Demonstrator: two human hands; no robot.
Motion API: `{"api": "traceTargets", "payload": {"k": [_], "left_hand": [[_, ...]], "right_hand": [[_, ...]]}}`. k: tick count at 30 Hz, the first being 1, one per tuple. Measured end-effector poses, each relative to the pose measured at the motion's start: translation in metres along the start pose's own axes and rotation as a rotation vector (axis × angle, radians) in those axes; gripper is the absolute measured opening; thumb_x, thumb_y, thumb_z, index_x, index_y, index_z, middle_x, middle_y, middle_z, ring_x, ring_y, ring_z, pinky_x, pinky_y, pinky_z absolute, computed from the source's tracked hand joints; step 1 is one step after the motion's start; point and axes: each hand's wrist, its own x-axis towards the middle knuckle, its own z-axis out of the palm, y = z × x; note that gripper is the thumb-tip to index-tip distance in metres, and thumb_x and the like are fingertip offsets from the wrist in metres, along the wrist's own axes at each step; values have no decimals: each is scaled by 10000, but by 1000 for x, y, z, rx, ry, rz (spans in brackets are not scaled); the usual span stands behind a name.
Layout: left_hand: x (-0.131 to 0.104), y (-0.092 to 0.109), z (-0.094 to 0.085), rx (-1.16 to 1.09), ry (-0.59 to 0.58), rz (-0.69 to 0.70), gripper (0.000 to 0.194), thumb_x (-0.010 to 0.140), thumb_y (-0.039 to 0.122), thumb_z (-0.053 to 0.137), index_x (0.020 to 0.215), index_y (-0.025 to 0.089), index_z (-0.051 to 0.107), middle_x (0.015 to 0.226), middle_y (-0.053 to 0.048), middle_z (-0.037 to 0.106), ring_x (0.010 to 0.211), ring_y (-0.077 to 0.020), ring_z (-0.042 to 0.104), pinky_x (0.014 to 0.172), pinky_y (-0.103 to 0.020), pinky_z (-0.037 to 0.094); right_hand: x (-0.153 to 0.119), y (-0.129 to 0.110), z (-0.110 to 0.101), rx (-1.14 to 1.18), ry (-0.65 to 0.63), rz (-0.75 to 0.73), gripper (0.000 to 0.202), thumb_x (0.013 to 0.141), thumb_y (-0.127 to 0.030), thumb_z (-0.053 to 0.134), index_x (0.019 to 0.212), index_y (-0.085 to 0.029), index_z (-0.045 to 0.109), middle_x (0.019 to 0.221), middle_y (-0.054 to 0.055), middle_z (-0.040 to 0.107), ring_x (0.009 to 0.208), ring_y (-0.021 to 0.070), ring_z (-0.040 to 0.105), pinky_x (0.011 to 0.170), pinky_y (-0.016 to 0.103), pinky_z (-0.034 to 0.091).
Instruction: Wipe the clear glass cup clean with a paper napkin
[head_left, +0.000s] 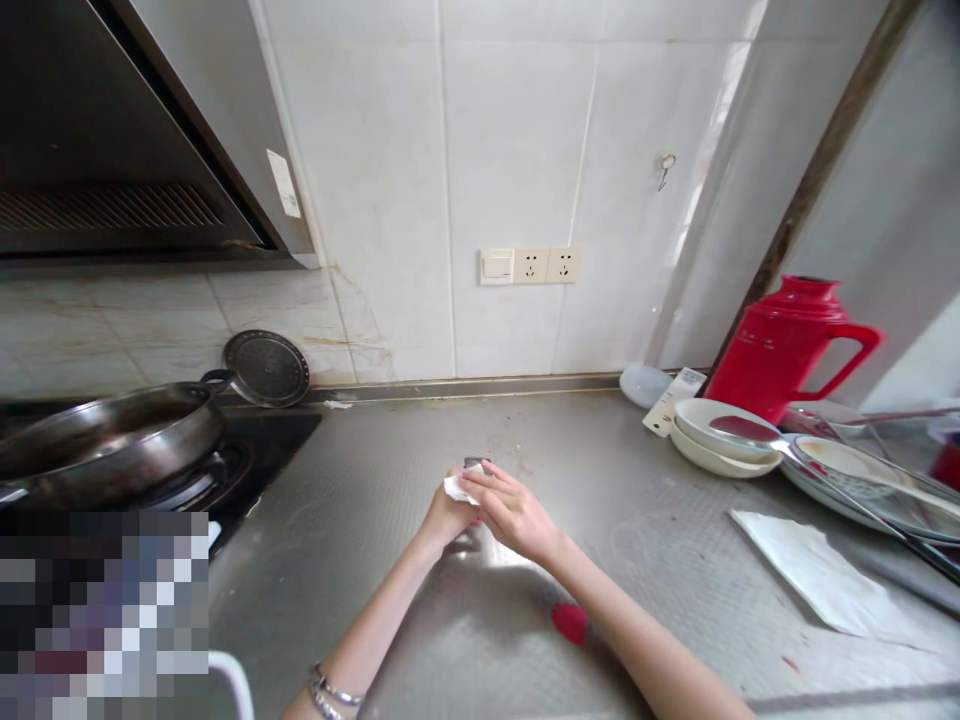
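Both my hands meet above the middle of the metal countertop (360, 600). My left hand (444, 518) is closed around a small item with a dark grey end (477, 462); most of it is hidden by the fingers, so its kind cannot be made out. A crumpled white tissue (459, 489) is pressed against that item by the fingers of my right hand (514, 510), which are bent over it. Below my right forearm lies an object with a red rounded end (570, 623), its other part dark and partly covered by the arm.
To the left, a steel pan (112, 440) sits on the black stove (289, 435) under a range hood (135, 200). At right are a red thermos (780, 345), stacked bowls (720, 455), a ladle (750, 430) and a folded white sheet (825, 580). A pixelated patch covers the lower left.
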Motion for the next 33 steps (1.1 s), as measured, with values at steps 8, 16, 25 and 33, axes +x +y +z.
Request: {"api": "traceTargets", "payload": {"k": [8, 16, 25, 33], "left_hand": [[-11, 22, 7, -39, 87, -127, 369, 568, 309, 785, 847, 144, 611, 622, 10, 603, 493, -109, 548, 453, -208, 455], [-6, 17, 1, 24, -11, -97, 230, 617, 276, 730, 790, 146, 653, 606, -1, 630, 521, -126, 565, 460, -208, 456], [-14, 27, 6, -69, 53, -147, 531, 535, 350, 826, 954, 139, 578, 652, 9, 612, 498, -117, 568, 478, -235, 483], [-18, 39, -7, -142, -71, -115, 501, 626, 495, 748, 965, 147, 627, 760, -21, 620, 580, -130, 594, 515, -246, 515]], "right_hand": [[-4, 21, -5, 40, 102, 235, 347, 955, -125, 360, 1249, -226, 514, 1119, 80, 697, 1034, 192, 665, 1041, 516, 442], [1, 3, -4, 64, 91, 43, 325, 937, -104, 371, 1207, -192, 529, 1087, 111, 705, 1088, 193, 638, 1017, 474, 475], [0, 16, -6, 123, 221, 413, 308, 971, -213, 368, 1168, -264, 599, 1008, 46, 730, 947, 206, 695, 978, 435, 502], [5, 10, -10, 700, 28, 522, 710, 753, -487, 697, 1356, -248, 409, 1462, 134, 398, 1305, 277, 439, 1014, 439, 446]]}}
